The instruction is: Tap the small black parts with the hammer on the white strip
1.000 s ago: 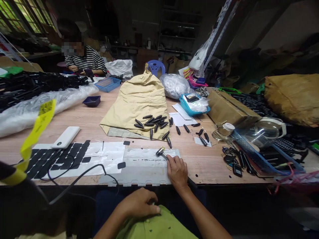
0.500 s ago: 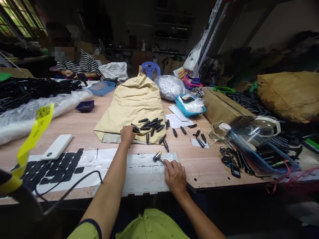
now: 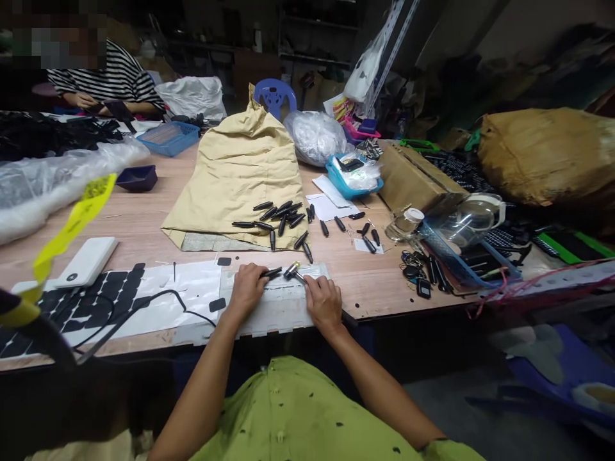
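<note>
Pinched in my left hand (image 3: 247, 289) is a slim black tapered piece (image 3: 273, 273), its tip pointing right. My right hand (image 3: 325, 301) is closed round the handle of a small hammer (image 3: 292, 271), whose metal head with a yellowish face lies close to that piece. Both hands are low over a whitish board (image 3: 278, 312) at the table's front edge. Beyond them, a loose pile of similar black tapered pieces (image 3: 283, 214) is spread on a beige cloth bag (image 3: 245, 166), with a few more on the wood to its right.
At left are a white power bank (image 3: 89, 261), a sheet of black stickers (image 3: 115, 294) and a cable (image 3: 177, 296). A blue basket of tools (image 3: 461, 262), keys (image 3: 414, 266) and a cardboard box (image 3: 418, 176) stand at right. Across the table sits a person in a striped top (image 3: 122, 77).
My left hand has come back from the pile to the board with one black piece. The hammer stays in my right hand over the board. The camera view has tilted down and shifted.
</note>
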{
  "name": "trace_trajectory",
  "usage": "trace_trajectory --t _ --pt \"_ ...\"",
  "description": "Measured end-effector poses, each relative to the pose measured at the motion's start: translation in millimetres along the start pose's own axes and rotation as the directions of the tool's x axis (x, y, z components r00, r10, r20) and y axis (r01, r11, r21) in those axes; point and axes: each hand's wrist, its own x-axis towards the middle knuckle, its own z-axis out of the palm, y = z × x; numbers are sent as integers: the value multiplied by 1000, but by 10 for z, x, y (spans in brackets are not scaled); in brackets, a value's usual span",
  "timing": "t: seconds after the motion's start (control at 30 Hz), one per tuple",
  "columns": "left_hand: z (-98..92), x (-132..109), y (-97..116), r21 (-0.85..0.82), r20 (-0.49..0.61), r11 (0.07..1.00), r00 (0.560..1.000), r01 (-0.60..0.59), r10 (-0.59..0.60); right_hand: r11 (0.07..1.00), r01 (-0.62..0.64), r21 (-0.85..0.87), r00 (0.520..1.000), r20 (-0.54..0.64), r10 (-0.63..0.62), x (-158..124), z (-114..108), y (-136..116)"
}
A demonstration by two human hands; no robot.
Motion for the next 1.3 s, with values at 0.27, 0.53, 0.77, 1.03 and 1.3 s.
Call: trace_trajectory --t 0.27,0.53,0.77,1.03,1.3 --pt "153 -13 62 -28 -7 1000 1000 -6 6 978 -97 187 995 16 95 55 -23 61" --pt "150 48 163 -96 16 995 1000 -24 26 877 -65 476 998 12 67 45 -91 -49" --pt "158 40 168 -87 24 996 1000 -16 18 877 -47 478 999 46 29 17 -175 -121" --pt "187 48 164 -110 34 994 999 -29 33 889 40 456 999 -9 -40 33 -171 -154" --pt "182 49 165 -138 54 990 998 -7 15 910 9 415 1000 22 -20 17 -121 -146"
